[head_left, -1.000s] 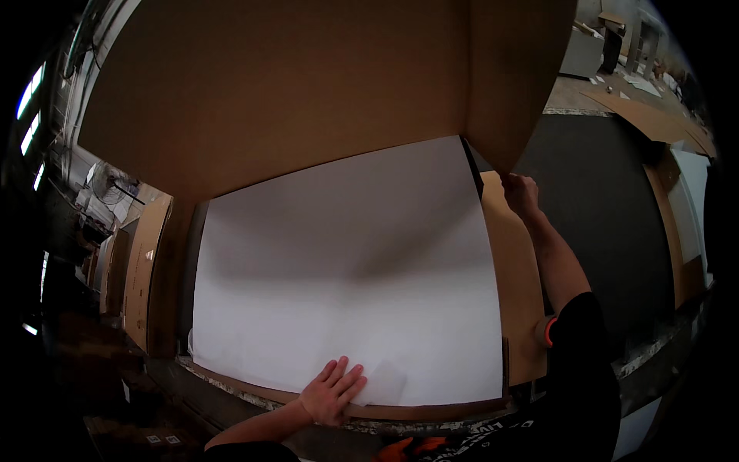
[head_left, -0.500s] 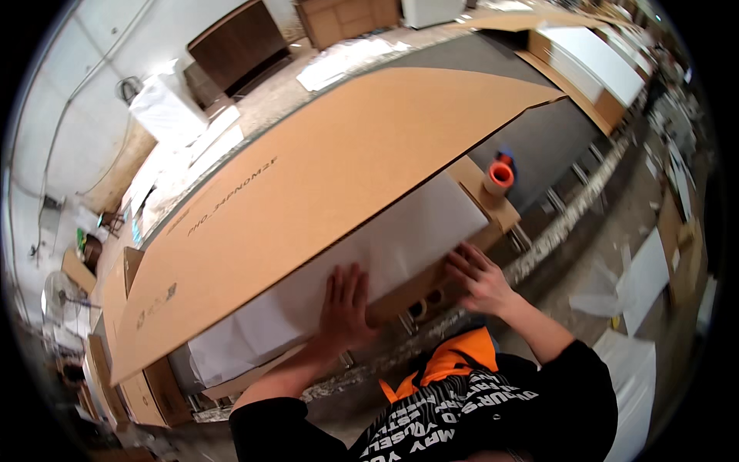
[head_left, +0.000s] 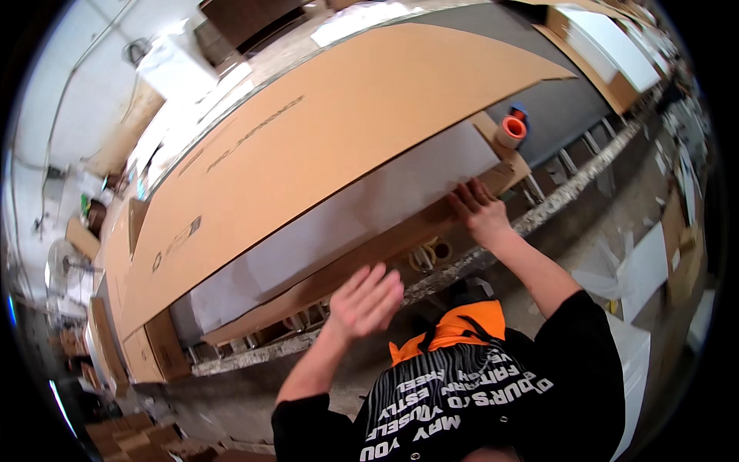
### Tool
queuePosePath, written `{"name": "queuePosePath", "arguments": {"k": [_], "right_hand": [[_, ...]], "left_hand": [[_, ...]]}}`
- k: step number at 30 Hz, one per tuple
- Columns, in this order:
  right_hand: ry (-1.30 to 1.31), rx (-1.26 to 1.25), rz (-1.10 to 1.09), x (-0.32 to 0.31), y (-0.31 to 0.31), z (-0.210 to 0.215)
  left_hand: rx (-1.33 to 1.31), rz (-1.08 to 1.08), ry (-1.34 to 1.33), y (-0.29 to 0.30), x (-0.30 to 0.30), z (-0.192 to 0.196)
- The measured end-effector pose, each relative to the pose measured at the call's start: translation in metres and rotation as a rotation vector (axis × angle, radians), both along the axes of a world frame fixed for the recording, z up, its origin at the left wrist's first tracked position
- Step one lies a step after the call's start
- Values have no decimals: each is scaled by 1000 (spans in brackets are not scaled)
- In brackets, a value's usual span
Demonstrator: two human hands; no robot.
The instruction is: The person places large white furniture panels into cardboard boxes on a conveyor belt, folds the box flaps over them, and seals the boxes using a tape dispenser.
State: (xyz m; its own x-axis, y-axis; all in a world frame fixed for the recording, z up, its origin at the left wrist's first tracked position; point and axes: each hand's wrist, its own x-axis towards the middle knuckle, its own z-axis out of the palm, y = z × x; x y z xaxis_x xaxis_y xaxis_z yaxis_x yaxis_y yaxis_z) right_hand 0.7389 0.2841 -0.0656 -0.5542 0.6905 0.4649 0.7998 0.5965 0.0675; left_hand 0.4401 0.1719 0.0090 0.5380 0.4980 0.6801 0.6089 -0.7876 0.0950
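Observation:
A long carton lies across in front of me, its large brown top flap [head_left: 308, 146] raised at a slant. Under that flap shows a white sheet-like surface [head_left: 339, 219]. Along the near side runs a narrow brown cardboard side flap [head_left: 362, 254]. My right hand [head_left: 483, 215] has its fingers stretched out, touching this strip close to the carton's right corner. My left hand [head_left: 366, 300] is in the air on my side of the carton, fingers spread and nothing in it. A tape dispenser [head_left: 513, 129] with a red-orange roll stands on the cardboard at the right end.
The carton rests on a conveyor with metal rollers [head_left: 531, 189] and a rough, worn near rail [head_left: 554, 196]. Another open carton with white panels [head_left: 608, 46] stands farther along at upper right. A fan [head_left: 65, 262] is at far left. Loose sheets [head_left: 643, 269] litter the floor at right.
My left hand has lifted off the white surface and drawn back toward me. My right hand stays at the near edge. The view has shifted, and more of the near side flap shows.

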Motion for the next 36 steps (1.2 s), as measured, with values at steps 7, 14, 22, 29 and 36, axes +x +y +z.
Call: {"name": "queuePosePath", "arguments": {"k": [7,14,22,29,36], "right_hand": [[-112,68,7,3,4,-5],[-94,40,12,-4,3,4],[-21,10,35,-18,-2,17],[10,-35,17,-18,-5,20],[279,1,206,-66,-41,33]], "left_hand": [[190,816,285,-37,-98,167],[-725,748,631,3,-121,147],[-675,697,769,-16,-131,47],[-717,615,926,-9,-132,14],[-720,671,994,-43,-157,-6]]}}
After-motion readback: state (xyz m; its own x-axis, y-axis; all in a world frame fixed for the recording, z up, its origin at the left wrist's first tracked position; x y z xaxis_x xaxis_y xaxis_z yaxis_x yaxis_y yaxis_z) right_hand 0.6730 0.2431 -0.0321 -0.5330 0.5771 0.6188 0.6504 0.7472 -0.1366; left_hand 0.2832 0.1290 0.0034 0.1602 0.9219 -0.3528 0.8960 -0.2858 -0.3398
